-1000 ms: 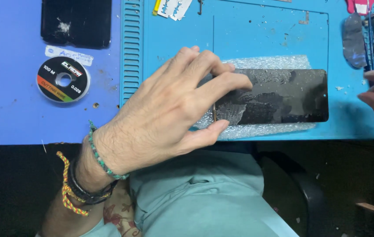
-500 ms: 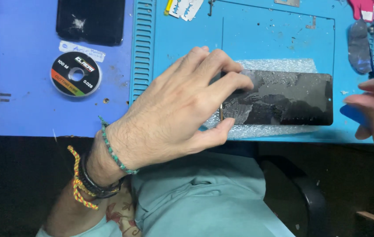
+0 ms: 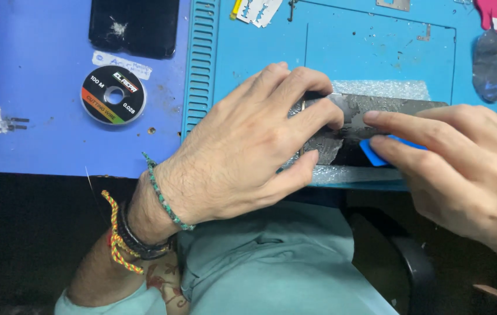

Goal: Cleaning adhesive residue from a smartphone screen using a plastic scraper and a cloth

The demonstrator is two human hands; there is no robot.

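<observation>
The dark phone (image 3: 376,125) lies lengthwise left to right on the blue mat (image 3: 318,52) at the bench's near edge. The left hand (image 3: 248,146) presses its left end, fingers spread flat. The right hand (image 3: 464,163) pinches a blue pick (image 3: 373,153) against the phone's middle.

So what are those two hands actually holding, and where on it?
The left hand presses down on the left end of a dark phone lying on the blue mat. The right hand pinches a small blue pick by its rear part.
</observation>
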